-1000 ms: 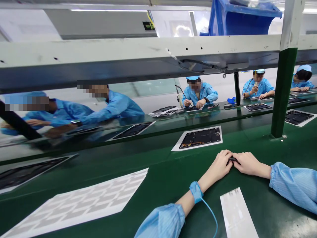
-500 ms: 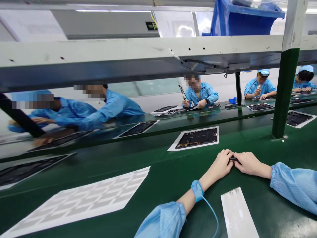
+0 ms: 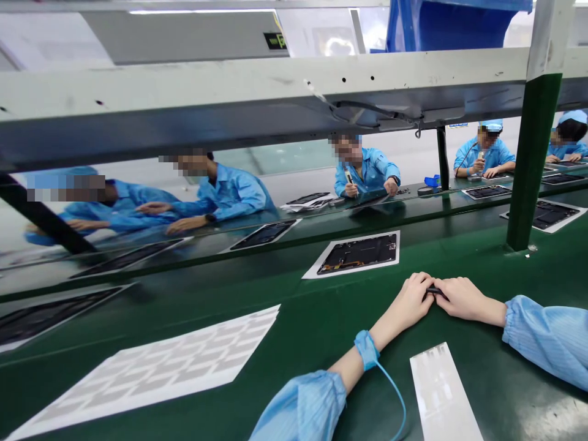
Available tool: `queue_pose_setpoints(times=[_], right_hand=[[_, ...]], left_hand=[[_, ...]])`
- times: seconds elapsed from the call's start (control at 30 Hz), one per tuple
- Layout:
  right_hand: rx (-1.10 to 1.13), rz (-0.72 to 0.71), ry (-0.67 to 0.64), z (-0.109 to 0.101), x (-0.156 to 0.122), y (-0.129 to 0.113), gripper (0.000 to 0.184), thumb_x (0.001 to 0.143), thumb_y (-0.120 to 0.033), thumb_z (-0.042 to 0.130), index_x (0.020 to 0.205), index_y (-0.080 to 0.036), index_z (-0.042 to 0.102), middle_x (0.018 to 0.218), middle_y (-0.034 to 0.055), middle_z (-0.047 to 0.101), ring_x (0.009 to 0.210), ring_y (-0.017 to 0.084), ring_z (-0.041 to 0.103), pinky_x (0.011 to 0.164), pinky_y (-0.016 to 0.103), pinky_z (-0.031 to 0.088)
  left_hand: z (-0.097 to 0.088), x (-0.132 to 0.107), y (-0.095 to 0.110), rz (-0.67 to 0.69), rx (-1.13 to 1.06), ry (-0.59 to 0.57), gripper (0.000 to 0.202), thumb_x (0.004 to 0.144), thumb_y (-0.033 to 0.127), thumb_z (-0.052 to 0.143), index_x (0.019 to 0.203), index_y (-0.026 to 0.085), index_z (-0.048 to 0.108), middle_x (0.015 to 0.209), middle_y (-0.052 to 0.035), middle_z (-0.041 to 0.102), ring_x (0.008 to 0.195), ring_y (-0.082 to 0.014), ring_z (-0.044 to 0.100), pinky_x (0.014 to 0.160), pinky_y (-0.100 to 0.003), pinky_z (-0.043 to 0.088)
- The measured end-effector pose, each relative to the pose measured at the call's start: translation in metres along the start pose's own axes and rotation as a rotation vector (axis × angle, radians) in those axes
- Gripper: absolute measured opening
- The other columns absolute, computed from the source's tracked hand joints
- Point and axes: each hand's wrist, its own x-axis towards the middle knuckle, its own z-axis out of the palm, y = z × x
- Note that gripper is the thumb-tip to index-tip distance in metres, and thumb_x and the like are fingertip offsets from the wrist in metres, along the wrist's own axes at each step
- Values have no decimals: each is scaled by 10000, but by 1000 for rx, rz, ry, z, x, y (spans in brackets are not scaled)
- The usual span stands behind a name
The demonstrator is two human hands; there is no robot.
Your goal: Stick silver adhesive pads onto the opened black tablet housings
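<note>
- Tablet housing [image 3: 357, 253] ahead of the left hand [image 3: 407, 304] and right hand [image 3: 466, 300], well apart
- Grey-patterned white sheet [image 3: 151, 367] to their left
- White strip [image 3: 441, 392] just below them
- Small black piece [image 3: 435, 291] pinched between both hands' curled fingertips, which rest on the green desk [image 3: 482, 361]

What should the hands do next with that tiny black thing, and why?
My guess: carry the small black piece forward to the dark open tablet casing on its white paper sheet. The left hand and right hand both pinch the piece, and that casing, showing its inner parts, lies just ahead on the green workbench belt.
</note>
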Motion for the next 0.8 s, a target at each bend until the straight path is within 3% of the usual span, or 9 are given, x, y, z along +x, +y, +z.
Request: queue_pose_setpoints(times=[0.8], right_hand=[[-50,29,-24,-6,1,-4,299,964,-330,536,1197,-145,567,1047,69,648,882,195,652,799,405,542]], left_hand=[[3,4,-6,9,4,13,199,946,304,560,1067,151,598,1098,-74,600,984,-206,594,869,-413,503]])
